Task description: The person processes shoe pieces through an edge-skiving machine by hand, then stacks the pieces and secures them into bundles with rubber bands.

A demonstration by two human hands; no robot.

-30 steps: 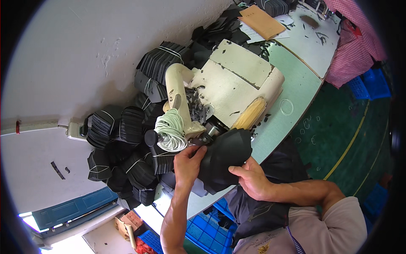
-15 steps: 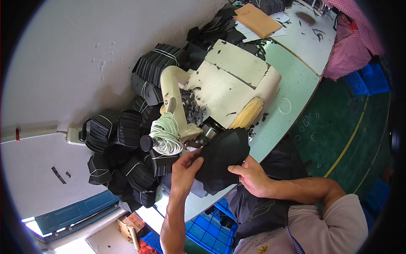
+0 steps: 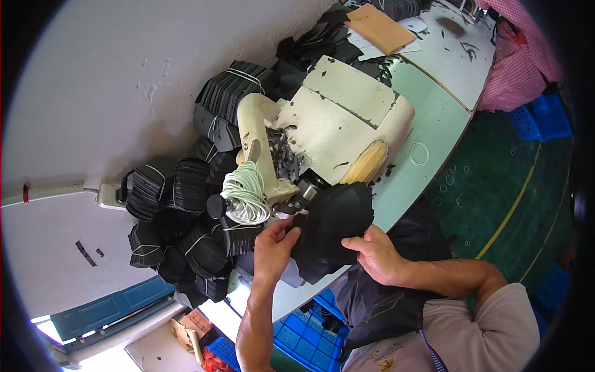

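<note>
A black sheet-like piece (image 3: 334, 232), perhaps several layers thick, lies between my hands at the front of a cream machine (image 3: 338, 118). My left hand (image 3: 276, 243) pinches its left edge, thumb on top. On the right edge, my right hand (image 3: 375, 254) grips with the thumb above and the fingers hidden underneath. The far edge of the piece reaches the machine's dark metal working head (image 3: 304, 192), and the contact there is hidden. White elastic bands (image 3: 245, 193) hang in a bunch on the machine's arm, just beyond my left hand.
Tied bundles of black pieces (image 3: 190, 183) crowd the table's left side along the wall. A brush of pale bristles (image 3: 365, 162) rests against the machine. Farther back lies a brown envelope (image 3: 381, 28) on papers. Blue crates (image 3: 310, 341) stand below the table edge.
The black piece has shifted slightly right and turned against the machine's head. My right hand has moved a little right and up with it; my left hand has barely moved.
</note>
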